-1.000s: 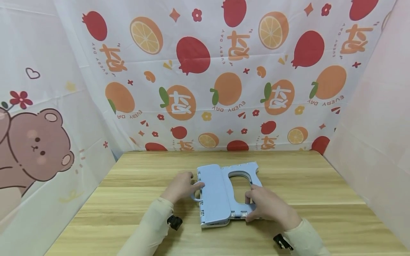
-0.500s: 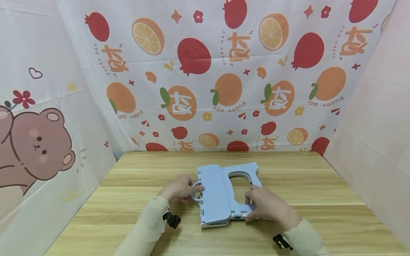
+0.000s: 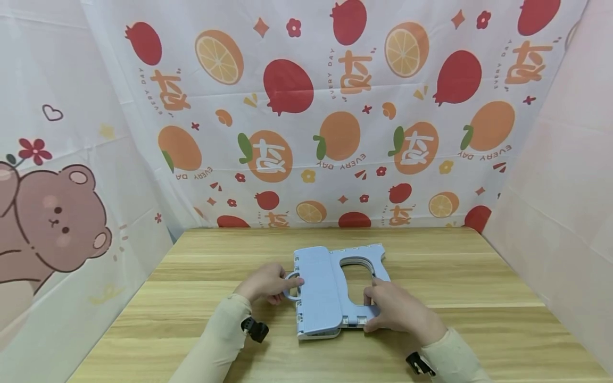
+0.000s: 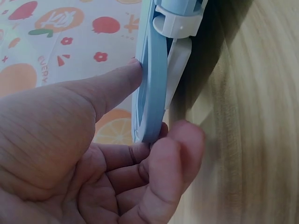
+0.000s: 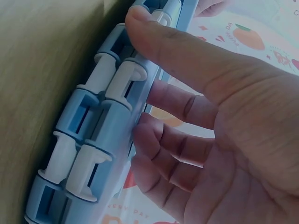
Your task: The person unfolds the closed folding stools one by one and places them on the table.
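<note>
Now | left hand [image 3: 265,283] pinches handle [image 4: 158,88] of blue folding stool [image 3: 320,290] | right hand [image 3: 401,308] grips its cutout frame [image 3: 355,311]

Fruit-print sheet [image 3: 306,122] behind a wood-grain tabletop [image 3: 460,276], bear-print sheet [image 3: 62,218] at left, pale sheet [image 3: 565,202] at right.

A light-blue folding step stool [image 3: 320,292] lies on a wood-grain tabletop [image 3: 206,276]. At its left edge the left hand [image 3: 262,283] pinches the loop handle [image 3: 289,297]; at its near right corner the right hand [image 3: 402,311] grips it. Behind it hangs a fruit-print cloth [image 3: 335,178] (lettered EVERY DAY, repeatedly).
</note>
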Available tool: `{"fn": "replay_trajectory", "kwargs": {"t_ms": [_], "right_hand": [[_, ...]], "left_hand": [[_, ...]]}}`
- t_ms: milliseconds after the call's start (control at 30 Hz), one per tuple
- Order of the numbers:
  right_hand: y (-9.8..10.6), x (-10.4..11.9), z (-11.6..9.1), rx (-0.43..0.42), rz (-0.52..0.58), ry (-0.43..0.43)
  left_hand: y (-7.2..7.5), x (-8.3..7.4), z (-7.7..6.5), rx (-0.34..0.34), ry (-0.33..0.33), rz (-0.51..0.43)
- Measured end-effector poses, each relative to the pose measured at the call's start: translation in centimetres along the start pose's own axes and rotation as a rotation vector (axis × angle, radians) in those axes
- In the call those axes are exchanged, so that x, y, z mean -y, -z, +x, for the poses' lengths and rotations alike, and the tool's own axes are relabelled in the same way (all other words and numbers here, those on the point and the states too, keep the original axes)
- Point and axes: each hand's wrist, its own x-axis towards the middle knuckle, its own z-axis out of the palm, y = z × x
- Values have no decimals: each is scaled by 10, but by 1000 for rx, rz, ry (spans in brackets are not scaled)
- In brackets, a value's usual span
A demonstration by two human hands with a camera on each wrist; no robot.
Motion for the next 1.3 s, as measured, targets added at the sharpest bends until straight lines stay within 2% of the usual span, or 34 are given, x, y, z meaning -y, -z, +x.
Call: {"fn": "replay_trajectory", "kwargs": {"t_ms": [267,467,700,833,1033,1200,1300], "right_hand": [[-2,0,2,-15,-15,20],[-2,4,2,-34,-26,23],[0,5,2,-44,-12,1],[2,5,2,-60,-13,17],[3,4,3,-99,-41,59],[3,5,5,-121,-60,67],[3,5,6,-136,-69,78]], "left_hand": [[3,3,0,-8,17,-107],[7,2,-1,30,29,-212],[12,-3,0,93,-8,-313],[14,-4,1,107,-28,-373],[19,-7,1,64,-27,-464],[23,-11,0,2,-17,-492],[24,-14,0,-13,-21,-503]]}}
